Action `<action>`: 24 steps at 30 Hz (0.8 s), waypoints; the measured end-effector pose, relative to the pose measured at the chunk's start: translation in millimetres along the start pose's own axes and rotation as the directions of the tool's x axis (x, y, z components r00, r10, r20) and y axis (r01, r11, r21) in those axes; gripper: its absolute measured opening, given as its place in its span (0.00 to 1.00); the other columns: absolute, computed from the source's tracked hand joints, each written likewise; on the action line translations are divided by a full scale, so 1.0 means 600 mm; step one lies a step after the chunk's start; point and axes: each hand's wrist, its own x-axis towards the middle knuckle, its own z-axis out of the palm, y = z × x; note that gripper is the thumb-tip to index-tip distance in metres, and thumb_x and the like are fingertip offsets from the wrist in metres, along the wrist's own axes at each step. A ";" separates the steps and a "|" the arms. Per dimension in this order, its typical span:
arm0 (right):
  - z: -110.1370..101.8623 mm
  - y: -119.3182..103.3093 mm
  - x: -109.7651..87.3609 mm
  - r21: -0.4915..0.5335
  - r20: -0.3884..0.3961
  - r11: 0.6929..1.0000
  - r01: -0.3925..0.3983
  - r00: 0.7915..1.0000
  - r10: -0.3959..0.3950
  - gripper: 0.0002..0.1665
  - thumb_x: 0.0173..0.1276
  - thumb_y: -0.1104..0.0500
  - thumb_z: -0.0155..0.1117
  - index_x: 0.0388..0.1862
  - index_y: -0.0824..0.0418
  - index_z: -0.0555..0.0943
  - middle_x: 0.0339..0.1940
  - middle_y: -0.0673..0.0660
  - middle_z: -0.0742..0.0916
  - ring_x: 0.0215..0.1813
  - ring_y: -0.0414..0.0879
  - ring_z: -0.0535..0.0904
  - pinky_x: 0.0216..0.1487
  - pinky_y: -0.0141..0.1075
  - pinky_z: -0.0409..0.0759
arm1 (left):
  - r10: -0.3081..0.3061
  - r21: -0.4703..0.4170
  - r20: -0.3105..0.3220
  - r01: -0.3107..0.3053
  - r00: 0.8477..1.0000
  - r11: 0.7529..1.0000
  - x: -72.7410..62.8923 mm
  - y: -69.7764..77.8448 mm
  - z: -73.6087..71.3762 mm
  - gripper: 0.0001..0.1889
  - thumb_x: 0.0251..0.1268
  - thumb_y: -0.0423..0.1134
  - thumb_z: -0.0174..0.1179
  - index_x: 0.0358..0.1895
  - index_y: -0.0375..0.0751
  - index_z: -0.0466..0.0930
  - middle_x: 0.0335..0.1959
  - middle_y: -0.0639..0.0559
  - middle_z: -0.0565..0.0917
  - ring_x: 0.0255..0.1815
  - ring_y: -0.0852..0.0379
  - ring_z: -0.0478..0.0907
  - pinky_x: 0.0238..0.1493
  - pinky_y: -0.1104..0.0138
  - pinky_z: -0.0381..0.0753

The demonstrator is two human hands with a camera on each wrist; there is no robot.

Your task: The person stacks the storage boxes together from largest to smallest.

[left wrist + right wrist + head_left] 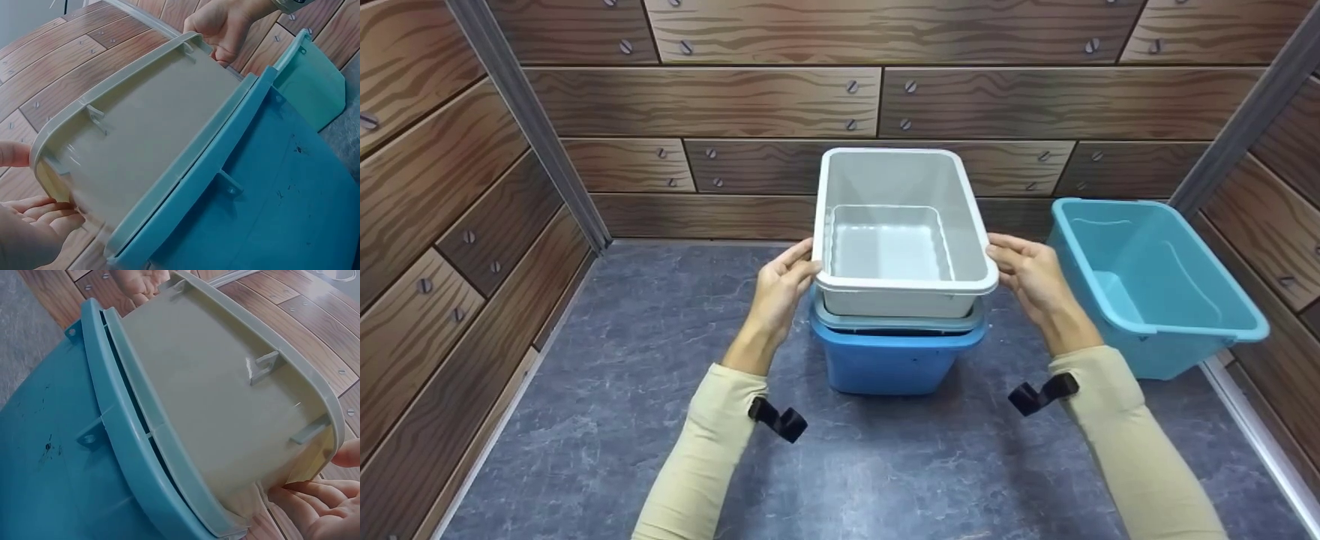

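Note:
Both hands hold a light grey plastic bin (896, 304) by its rim, one at each side near the front corners. My left hand (781, 289) pinches the left rim, thumb above and fingers beneath, as the left wrist view also shows. On the right rim my right hand (1033, 279) grips the same way. The grey bin's lower part sits inside a second, pale bluish bin, whose rim (900, 324) shows just below. That one is nested in a blue bin (889, 367) standing on the floor; most of its body is hidden. Inside the grey bin only bare walls and base show.
A turquoise bin (1132, 296) stands upright on the floor to the right, close to the right wall. Wood-patterned panels (780, 101) enclose the back and sides. The dark grey marbled floor (660, 322) spreads left and in front of the stack.

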 end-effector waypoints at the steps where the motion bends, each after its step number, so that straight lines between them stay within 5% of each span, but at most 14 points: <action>1: 0.000 0.000 0.000 -0.006 0.002 1.000 -0.001 1.000 0.001 0.30 0.71 0.67 0.52 0.67 0.82 0.60 0.31 0.41 0.89 0.37 0.32 0.86 0.41 0.24 0.85 | 0.000 0.002 -0.002 0.000 1.000 1.000 0.000 0.000 0.000 0.30 0.62 0.24 0.48 0.69 0.20 0.58 0.70 0.27 0.65 0.73 0.39 0.63 0.76 0.57 0.64; 24: -0.002 0.011 0.001 -0.044 0.014 0.999 -0.014 1.000 0.015 0.33 0.72 0.66 0.51 0.69 0.84 0.56 0.32 0.40 0.89 0.38 0.31 0.85 0.39 0.23 0.84 | 0.006 0.029 -0.002 -0.006 1.000 1.000 -0.002 -0.009 -0.004 0.29 0.62 0.25 0.48 0.68 0.20 0.59 0.68 0.26 0.67 0.70 0.43 0.68 0.75 0.55 0.66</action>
